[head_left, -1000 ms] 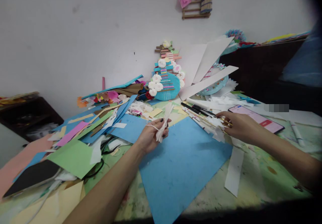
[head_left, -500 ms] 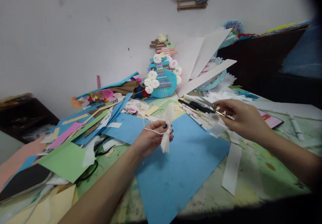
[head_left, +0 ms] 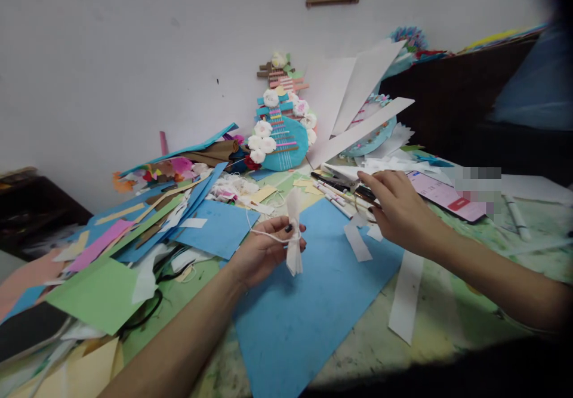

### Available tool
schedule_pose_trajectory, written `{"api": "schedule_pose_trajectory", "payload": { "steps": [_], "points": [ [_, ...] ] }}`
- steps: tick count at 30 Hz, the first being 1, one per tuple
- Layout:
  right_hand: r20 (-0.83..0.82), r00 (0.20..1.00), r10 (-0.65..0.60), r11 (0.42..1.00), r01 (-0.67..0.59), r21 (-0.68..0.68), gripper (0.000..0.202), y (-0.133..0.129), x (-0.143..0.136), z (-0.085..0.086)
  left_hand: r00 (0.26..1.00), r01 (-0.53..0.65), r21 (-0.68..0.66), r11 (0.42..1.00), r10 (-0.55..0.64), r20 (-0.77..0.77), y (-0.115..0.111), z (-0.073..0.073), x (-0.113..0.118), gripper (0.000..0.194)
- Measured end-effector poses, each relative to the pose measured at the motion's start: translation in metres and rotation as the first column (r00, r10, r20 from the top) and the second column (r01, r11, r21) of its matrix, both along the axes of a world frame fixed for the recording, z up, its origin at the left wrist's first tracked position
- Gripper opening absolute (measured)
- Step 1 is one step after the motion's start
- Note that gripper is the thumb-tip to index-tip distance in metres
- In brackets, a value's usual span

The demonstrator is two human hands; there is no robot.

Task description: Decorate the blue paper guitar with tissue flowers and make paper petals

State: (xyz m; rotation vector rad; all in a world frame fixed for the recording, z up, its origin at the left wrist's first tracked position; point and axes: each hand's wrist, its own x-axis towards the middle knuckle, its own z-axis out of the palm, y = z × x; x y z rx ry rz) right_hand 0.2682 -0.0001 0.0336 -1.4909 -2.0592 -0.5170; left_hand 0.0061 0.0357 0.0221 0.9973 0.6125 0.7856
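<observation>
My left hand (head_left: 264, 246) pinches a narrow bundle of folded white paper (head_left: 293, 258) upright over the blue sheet (head_left: 308, 314). White string (head_left: 268, 235) is wrapped round its middle and loops out to the left. On the right, my right hand (head_left: 398, 210) is over the pens, with its fingers at a pair of scissors (head_left: 342, 180) lying among them; its fingertips are partly hidden, so the hold is unclear. White paper scraps (head_left: 358, 243) lie just below that hand.
A blue paper guitar with white flowers (head_left: 286, 144) leans on the wall. Coloured paper (head_left: 102, 290) is piled at the left. A lit phone (head_left: 443, 195) lies beyond my right wrist. A white strip (head_left: 405, 302) lies right of the blue sheet.
My right hand has moved left and lowered the scissors toward the pens. More of the phone shows. The left hand still holds the bundle; the whole view has shifted slightly.
</observation>
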Motion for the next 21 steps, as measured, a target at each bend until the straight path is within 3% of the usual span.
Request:
{"api": "schedule_pose_trajectory", "payload": {
  "steps": [3,6,10,14,17,21],
  "points": [
    [-0.158,0.987,0.015,0.997,-0.026,-0.066,0.056,-0.004,-0.003,0.004,0.999,0.051,0.034,0.998,-0.051,0.016,-0.002,0.0,0.001,0.032],
    [-0.227,0.974,0.026,0.991,-0.055,-0.123,0.055,-0.009,-0.013,0.005,0.995,0.091,0.068,0.994,-0.093,0.037,-0.005,-0.002,0.004,0.032],
    [-0.262,0.958,0.115,0.991,-0.13,-0.04,0.046,-0.016,-0.027,0.005,0.993,0.112,0.048,0.993,-0.114,0.035,-0.007,-0.006,0.008,0.023],
    [-0.388,0.893,0.227,0.972,-0.235,0.027,0.032,-0.023,-0.03,0.008,0.993,0.076,0.023,0.997,-0.078,0.093,-0.006,-0.007,0.008,0.013],
    [-0.392,0.858,0.331,0.934,-0.357,0.005,0.034,-0.025,-0.026,0.01,0.994,0.028,-0.027,0.999,-0.025,0.11,-0.005,-0.005,0.006,0.012],
    [-0.281,0.861,0.425,0.896,-0.444,-0.004,0.035,-0.022,-0.022,0.009,0.995,0.026,-0.022,0.999,-0.024,0.095,-0.005,-0.003,0.004,0.01]
  ]
}}
